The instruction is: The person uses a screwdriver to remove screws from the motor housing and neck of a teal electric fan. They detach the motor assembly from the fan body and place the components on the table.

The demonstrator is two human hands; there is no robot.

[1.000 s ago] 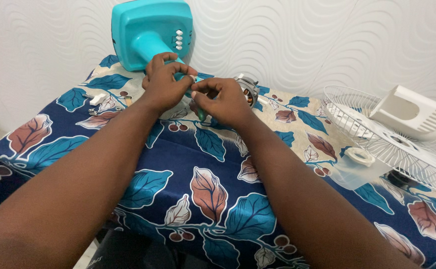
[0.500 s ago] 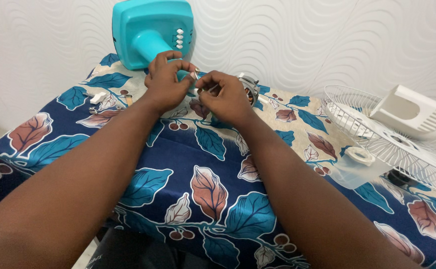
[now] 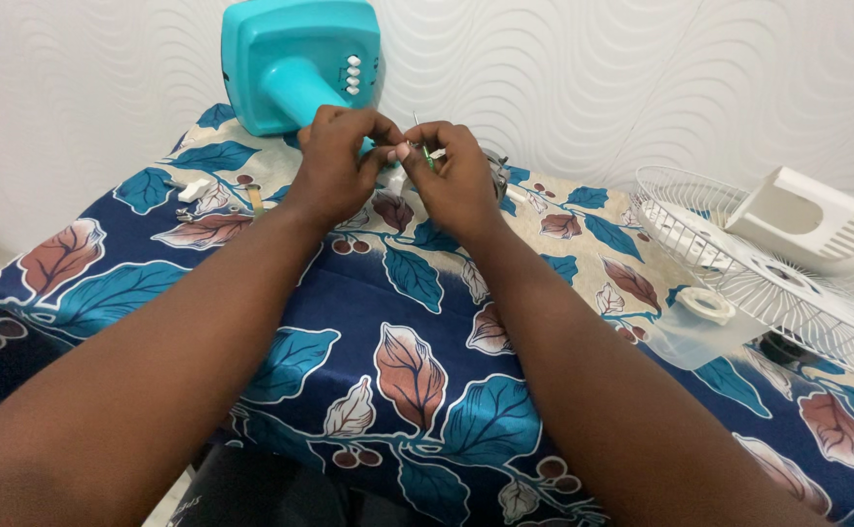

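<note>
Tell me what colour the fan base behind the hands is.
Turquoise fan base with white buttons, shown in the head view.

Hidden, cropped and too small to tell

The left hand (image 3: pixel 334 166) and right hand (image 3: pixel 456 181) pinch something tiny between their fingertips; only a thin sliver (image 3: pixel 419 137) pokes out, its kind unreadable. The right hand covers nearly all of the motor (image 3: pixel 495 168). The turquoise fan base (image 3: pixel 295 59) is cut off by the top edge, the white wire grille (image 3: pixel 739 273) by the right edge. Small white bits (image 3: pixel 191 191) are too small to identify.
</note>
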